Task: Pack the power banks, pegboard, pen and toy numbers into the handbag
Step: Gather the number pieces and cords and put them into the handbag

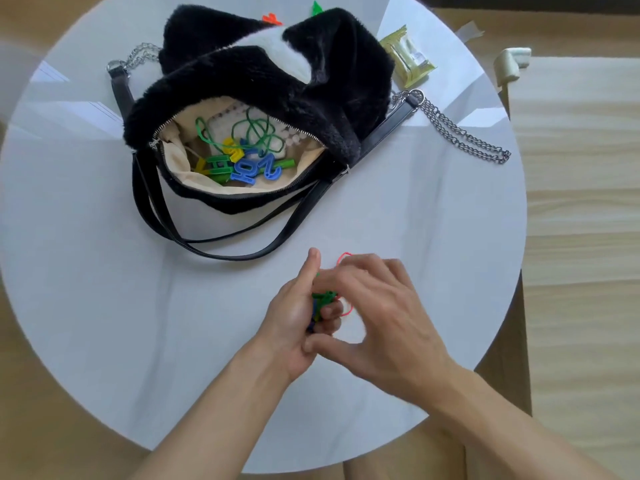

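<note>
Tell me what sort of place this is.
Probably a room in a home: a round white table on wood flooring, with a furry black handbag and a snack packet on it.

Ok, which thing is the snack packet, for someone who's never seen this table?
Start at the black furry handbag on the round white table. Look just past its right side, near the table's far right edge. The snack packet lies there, a crinkled yellow-green wrapper, flat, unlike the metal chain nearby.

A home is suggested: a round white table [104,306] is seen on a wood floor [581,237], with a foam guard [509,64] at far right.
</note>
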Available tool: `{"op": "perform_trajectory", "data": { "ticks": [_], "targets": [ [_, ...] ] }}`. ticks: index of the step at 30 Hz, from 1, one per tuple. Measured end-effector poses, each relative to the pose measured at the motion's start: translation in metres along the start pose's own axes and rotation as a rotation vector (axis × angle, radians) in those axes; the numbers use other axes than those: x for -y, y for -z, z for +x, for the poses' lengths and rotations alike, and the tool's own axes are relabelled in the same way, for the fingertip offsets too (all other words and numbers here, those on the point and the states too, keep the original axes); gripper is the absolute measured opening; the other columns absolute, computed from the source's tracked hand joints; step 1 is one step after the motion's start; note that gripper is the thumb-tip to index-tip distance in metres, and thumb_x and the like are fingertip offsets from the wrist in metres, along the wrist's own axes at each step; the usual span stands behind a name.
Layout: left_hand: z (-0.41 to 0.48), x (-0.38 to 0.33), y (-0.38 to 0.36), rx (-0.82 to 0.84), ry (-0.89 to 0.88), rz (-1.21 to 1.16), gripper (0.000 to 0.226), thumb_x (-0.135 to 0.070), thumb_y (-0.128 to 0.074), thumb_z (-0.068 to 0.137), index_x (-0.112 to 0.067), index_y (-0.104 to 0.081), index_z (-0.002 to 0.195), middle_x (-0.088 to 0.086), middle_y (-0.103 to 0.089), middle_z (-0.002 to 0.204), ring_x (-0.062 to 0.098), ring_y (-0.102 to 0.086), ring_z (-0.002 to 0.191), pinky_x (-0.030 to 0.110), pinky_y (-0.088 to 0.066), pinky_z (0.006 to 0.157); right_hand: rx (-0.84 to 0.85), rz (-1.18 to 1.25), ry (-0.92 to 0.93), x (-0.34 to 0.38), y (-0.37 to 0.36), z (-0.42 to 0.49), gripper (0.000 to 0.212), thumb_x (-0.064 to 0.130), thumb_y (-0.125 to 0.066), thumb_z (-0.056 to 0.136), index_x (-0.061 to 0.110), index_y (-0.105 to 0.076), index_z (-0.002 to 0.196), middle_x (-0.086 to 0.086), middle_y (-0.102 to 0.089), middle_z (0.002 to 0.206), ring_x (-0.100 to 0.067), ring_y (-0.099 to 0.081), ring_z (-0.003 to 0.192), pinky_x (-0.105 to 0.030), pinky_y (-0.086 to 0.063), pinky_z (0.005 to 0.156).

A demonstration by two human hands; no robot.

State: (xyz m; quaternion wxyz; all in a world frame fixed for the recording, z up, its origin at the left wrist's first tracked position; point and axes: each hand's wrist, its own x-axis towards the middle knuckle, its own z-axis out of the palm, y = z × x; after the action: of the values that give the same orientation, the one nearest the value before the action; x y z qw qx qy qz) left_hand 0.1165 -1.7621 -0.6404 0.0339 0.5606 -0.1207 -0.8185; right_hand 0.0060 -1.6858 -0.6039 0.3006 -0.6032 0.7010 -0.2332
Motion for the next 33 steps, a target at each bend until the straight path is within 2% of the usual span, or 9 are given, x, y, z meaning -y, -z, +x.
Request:
{"op": "perform_trajectory", "data": {
  "ticks": [2,5,11,13,17,22,25,29,33],
  "targets": [
    [0.0,-0.004,0.003,-0.041,-0.011,-0.066,0.042,-0.053,-0.055,0.096,-0.016,-0.058,0.076,-0.001,-0.055,0.06,0.009,-0.035,0.038,0.017,-0.022,0.036,-0.125,0.136,-0.072,-0.023,0.0,-0.003,0.034,0.039,-0.075,0.083,0.021,-0.064,0.11,0.008,-0.058,0.107,-0.014,-0.058,0.106,-0.03,-0.044,0.088],
    [-0.002,-0.009,0.007,-0.053,-0.018,-0.071,0.044,-0.046,-0.055,0.098,-0.016,-0.048,0.066,0.002,-0.055,0.062,0.009,-0.032,0.038,0.016,-0.018,0.035,-0.094,-0.186,-0.206,-0.07,-0.004,-0.004,0.031,0.02,-0.073,0.086,0.019,-0.065,0.116,0.0,-0.054,0.112,-0.02,-0.055,0.098,-0.039,-0.049,0.085],
    [-0.008,-0.009,0.01,-0.069,-0.039,0.031,0.043,-0.042,-0.056,0.099,-0.014,-0.057,0.066,0.001,-0.059,0.06,0.01,-0.038,0.039,0.016,-0.023,0.035,0.014,-0.311,-0.223,-0.109,-0.023,-0.017,0.004,0.01,-0.065,0.095,0.009,-0.066,0.092,-0.003,-0.057,0.089,-0.029,-0.057,0.079,-0.038,-0.048,0.068],
    [-0.009,-0.008,0.011,-0.106,-0.041,0.043,0.04,-0.042,-0.055,0.099,-0.012,-0.062,0.072,0.0,-0.058,0.059,0.01,-0.039,0.039,0.016,-0.023,0.035,-0.038,-0.237,-0.285,-0.102,-0.024,-0.014,0.004,0.008,-0.064,0.095,0.006,-0.066,0.093,-0.003,-0.058,0.088,-0.026,-0.057,0.077,-0.033,-0.046,0.069],
    [-0.01,-0.003,0.008,-0.11,-0.063,0.077,0.045,-0.048,-0.053,0.098,-0.009,-0.07,0.085,-0.001,-0.059,0.061,0.009,-0.04,0.041,0.017,-0.024,0.036,-0.233,0.21,-0.325,-0.044,-0.02,0.003,0.013,0.007,-0.074,0.088,0.019,-0.069,0.087,0.009,-0.066,0.082,-0.009,-0.059,0.074,-0.011,-0.038,0.071],
    [-0.021,-0.013,0.009,-0.012,-0.216,0.081,0.059,-0.063,-0.051,0.086,-0.006,-0.068,0.091,0.004,-0.064,0.079,0.011,-0.037,0.048,0.021,-0.026,0.042,-0.143,0.307,-0.236,0.013,-0.018,0.027,0.018,0.012,-0.081,0.078,0.025,-0.067,0.077,0.013,-0.066,0.071,-0.01,-0.06,0.075,-0.02,-0.038,0.078],
    [-0.03,-0.024,0.016,-0.031,-0.303,0.074,0.057,-0.067,-0.051,0.08,-0.011,-0.06,0.077,0.008,-0.05,0.073,0.01,-0.037,0.047,0.021,-0.024,0.041,-0.136,0.217,-0.176,0.02,-0.012,0.041,0.015,0.007,-0.081,0.078,0.019,-0.072,0.075,0.011,-0.06,0.074,-0.01,-0.052,0.076,-0.026,-0.04,0.076],
    [-0.038,-0.038,0.021,-0.026,-0.389,0.147,0.062,-0.066,-0.059,0.076,-0.004,-0.052,0.08,0.011,-0.036,0.075,0.013,-0.032,0.049,0.019,-0.023,0.04,-0.137,0.31,-0.172,0.029,-0.009,0.053,0.015,0.013,-0.08,0.075,0.021,-0.068,0.076,0.007,-0.044,0.086,-0.014,-0.051,0.083,-0.019,-0.041,0.076],
    [-0.043,-0.056,0.02,-0.013,-0.4,0.189,0.051,-0.063,-0.062,0.073,-0.015,-0.047,0.061,0.007,-0.039,0.066,0.013,-0.032,0.052,0.015,-0.026,0.037,-0.079,0.439,-0.287,0.02,-0.005,0.061,0.055,0.031,-0.082,0.067,0.021,-0.05,0.11,0.006,-0.053,0.116,-0.009,-0.054,0.114,-0.022,-0.043,0.097]
  ]
}}
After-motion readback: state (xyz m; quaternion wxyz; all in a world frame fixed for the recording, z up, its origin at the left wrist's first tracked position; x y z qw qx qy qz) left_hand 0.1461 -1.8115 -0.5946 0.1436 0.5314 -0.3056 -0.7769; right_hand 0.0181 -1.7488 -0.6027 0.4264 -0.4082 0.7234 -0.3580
